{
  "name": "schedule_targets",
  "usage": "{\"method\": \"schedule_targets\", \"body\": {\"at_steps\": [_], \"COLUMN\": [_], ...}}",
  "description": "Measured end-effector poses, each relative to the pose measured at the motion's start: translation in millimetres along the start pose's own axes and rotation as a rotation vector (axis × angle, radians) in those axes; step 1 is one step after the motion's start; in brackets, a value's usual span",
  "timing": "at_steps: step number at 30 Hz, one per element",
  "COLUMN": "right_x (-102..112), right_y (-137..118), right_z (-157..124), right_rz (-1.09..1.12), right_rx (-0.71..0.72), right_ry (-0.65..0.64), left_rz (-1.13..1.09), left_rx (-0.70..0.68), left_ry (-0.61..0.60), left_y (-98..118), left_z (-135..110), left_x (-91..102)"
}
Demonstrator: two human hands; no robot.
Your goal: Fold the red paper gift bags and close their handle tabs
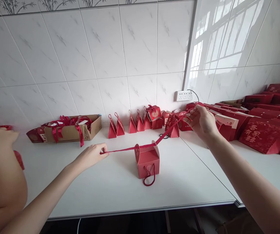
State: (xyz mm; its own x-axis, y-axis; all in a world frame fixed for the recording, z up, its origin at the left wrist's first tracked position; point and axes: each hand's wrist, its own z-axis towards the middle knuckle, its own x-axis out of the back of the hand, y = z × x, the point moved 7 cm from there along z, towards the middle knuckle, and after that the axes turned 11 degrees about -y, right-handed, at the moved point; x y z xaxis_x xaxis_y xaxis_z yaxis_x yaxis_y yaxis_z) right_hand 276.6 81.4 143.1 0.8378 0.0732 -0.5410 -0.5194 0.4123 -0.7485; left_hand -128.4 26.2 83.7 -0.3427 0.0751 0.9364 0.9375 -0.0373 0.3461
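A small red gift box (149,161) stands on the white table, its rope handle (149,180) hanging down the front. A dark red ribbon (124,149) runs through the two raised flaps at its top. Left of the box, my left hand (93,156) pinches one end of that ribbon just above the table. My right hand (202,122) is closed on the other end, higher up and to the right. Between my hands the ribbon is stretched out, slanting upward on the right side.
An open cardboard box (64,133) of red ribbons stands at back left. Several triangular red boxes (112,128) line the tiled wall. Larger red boxes (264,136) crowd the right side, below a power socket (184,95). Another person's arm (5,172) reaches in at far left.
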Motion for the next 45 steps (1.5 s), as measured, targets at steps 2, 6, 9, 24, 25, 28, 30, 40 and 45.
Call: {"method": "schedule_targets", "body": {"at_steps": [2, 6, 9, 24, 25, 28, 30, 40, 45], "right_x": [2, 2, -5, -104, -109, -120, -124, -143, -149], "right_y": [0, -1, -4, 17, 17, 20, 23, 28, 23], "right_z": [2, 5, 7, -6, -8, -10, -11, -16, -17], "right_rz": [-0.004, -0.037, -0.064, -0.139, -0.137, -0.108, -0.104, -0.134, -0.198], "right_rx": [0.011, 0.049, 0.081, -0.012, -0.017, -0.016, -0.026, -0.039, 0.005], "right_ry": [-0.003, -0.031, -0.061, -0.567, -0.589, -0.616, -0.609, -0.669, -0.655], "left_rz": [-0.009, -0.051, -0.169, -1.31, -1.35, -1.442, -1.487, -1.608, -1.59], "left_rx": [0.0, -0.017, -0.071, -0.505, -0.518, -0.529, -0.525, -0.533, -0.542], "left_ry": [-0.002, 0.05, 0.143, 0.077, 0.056, 0.021, 0.018, -0.002, 0.02], "left_y": [-1, 2, 12, 89, 93, 105, 111, 129, 132], "left_z": [0, 2, 6, 38, 39, 37, 36, 36, 31], "left_x": [7.3, 27.7, 45.7, 52.2, 51.3, 47.4, 44.5, 36.0, 38.7]}}
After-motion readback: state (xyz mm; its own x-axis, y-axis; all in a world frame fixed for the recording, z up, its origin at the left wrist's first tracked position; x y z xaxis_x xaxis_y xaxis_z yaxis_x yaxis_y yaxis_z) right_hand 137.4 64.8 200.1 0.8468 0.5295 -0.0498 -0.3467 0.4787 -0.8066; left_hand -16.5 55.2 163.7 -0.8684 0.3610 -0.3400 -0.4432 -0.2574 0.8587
